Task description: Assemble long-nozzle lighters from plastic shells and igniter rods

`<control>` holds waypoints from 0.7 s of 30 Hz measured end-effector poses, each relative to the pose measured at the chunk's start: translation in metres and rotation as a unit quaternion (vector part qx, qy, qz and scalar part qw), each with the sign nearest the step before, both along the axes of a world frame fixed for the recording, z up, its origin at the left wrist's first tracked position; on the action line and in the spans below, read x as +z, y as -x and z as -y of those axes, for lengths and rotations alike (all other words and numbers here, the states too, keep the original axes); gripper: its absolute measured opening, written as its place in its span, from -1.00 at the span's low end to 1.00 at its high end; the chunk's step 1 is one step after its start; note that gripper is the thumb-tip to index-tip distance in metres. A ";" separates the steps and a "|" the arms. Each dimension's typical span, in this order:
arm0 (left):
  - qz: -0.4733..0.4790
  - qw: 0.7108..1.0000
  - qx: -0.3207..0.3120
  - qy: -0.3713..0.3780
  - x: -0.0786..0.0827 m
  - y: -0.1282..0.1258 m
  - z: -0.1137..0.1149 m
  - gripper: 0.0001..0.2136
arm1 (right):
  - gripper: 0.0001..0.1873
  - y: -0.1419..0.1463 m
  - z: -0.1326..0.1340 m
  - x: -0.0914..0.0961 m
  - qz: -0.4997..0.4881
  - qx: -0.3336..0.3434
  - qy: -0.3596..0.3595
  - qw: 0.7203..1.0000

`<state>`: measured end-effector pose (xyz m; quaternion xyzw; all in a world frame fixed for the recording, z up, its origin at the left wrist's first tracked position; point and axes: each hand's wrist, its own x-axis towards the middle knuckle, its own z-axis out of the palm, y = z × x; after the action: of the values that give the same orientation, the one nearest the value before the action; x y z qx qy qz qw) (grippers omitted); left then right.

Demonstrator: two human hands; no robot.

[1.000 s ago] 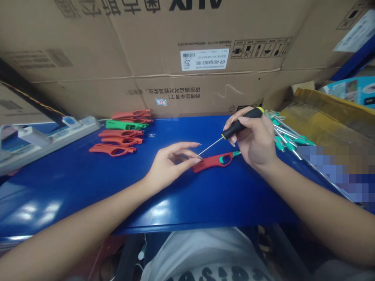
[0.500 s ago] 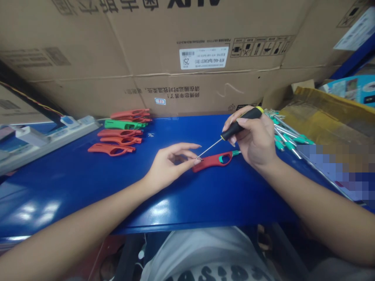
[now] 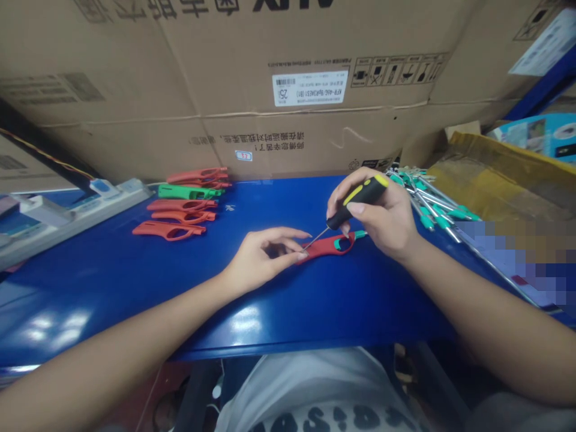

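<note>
A red lighter casing (image 3: 321,246) with a green trigger lies on the blue table, its green nozzle end pointing right. My left hand (image 3: 254,258) is closed at its left end, thumb and finger pinching there around the tip of a screwdriver; whether a small part sits between them is hidden. My right hand (image 3: 389,219) grips the black and yellow handle of the screwdriver (image 3: 360,198). The shaft slants down to the left, and its tip reaches the casing's left end by my left fingertips.
Several red lighter casings (image 3: 168,230) and a green one (image 3: 186,191) lie at the back left, near a white power strip (image 3: 90,216). Metal rods with green ends (image 3: 432,204) are piled at the right beside a taped box (image 3: 504,180). A large cardboard box (image 3: 225,78) stands behind.
My right hand has moved left and down with the screwdriver, whose handle now sits closer to the casing. My left hand stays at the casing's end.
</note>
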<state>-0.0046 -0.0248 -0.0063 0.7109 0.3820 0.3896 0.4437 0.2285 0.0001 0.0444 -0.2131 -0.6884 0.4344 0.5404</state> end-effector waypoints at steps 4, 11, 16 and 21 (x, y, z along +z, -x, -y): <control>-0.045 0.998 -0.032 -0.028 0.001 0.001 0.000 -0.67 | -0.78 -0.003 0.006 0.002 0.060 0.045 -0.021 0.997; -0.080 0.988 -0.116 -0.070 0.001 0.003 -0.001 -0.57 | -0.59 0.003 0.016 0.004 0.073 0.034 -0.024 0.996; -0.086 0.990 -0.056 -0.099 0.006 0.003 -0.004 -0.51 | -0.53 0.007 0.015 0.008 -0.009 -0.053 0.008 0.999; -0.079 0.989 -0.015 -0.122 0.011 0.003 -0.004 -0.74 | -0.51 0.007 0.016 0.015 -0.043 -0.092 0.029 0.994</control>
<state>-0.0072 -0.0206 0.0045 0.7937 0.3547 0.3694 0.3283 0.2212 -0.0155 0.0595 -0.2720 -0.6295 0.4114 0.6004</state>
